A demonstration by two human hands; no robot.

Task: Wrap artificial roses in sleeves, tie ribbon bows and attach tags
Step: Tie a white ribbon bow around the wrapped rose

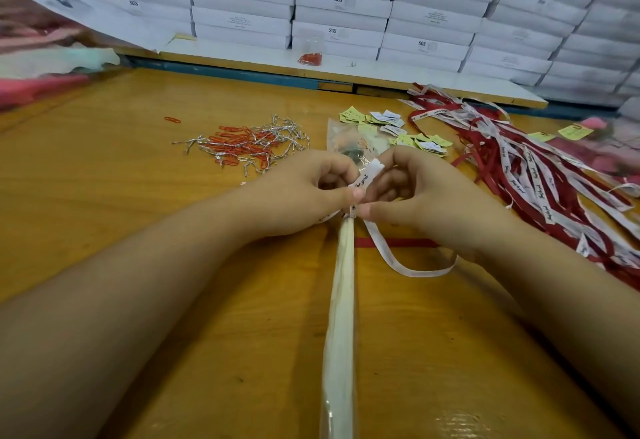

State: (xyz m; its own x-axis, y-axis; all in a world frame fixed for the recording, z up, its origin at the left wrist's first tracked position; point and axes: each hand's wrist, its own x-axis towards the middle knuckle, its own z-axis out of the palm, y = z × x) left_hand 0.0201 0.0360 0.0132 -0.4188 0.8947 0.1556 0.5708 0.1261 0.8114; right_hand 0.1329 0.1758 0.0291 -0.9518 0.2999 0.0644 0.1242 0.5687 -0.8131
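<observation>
Open wood of the counter (pixel 121 196) lies left of and nearer than the hands, bounded by stacked white boxes (pixel 346 2) at the far edge, paper clips (pixel 242 148) ahead-left, and tags (pixel 398 127) and loose ribbons (pixel 540 168) at right. The sleeved rose (pixel 343 300) lies mid-counter, stem towards the person. The left hand (pixel 304 189) and right hand (pixel 426 193), close together with fingers curled, pinch a white ribbon (pixel 367 179) at its neck.

**Hand-assembly and packing workshop.**
Identical white boxes (pixel 343 6), several marked SGS, are stacked in a wall along the far edge of a wooden desk (pixel 121 179). Bulk supplies lie in heaps on it: red paper clips (pixel 239 148) and silver wire ties (pixel 287 130) left of centre, tags (pixel 391 123) at centre, ribbons (pixel 519 161) toward the right edge.
</observation>
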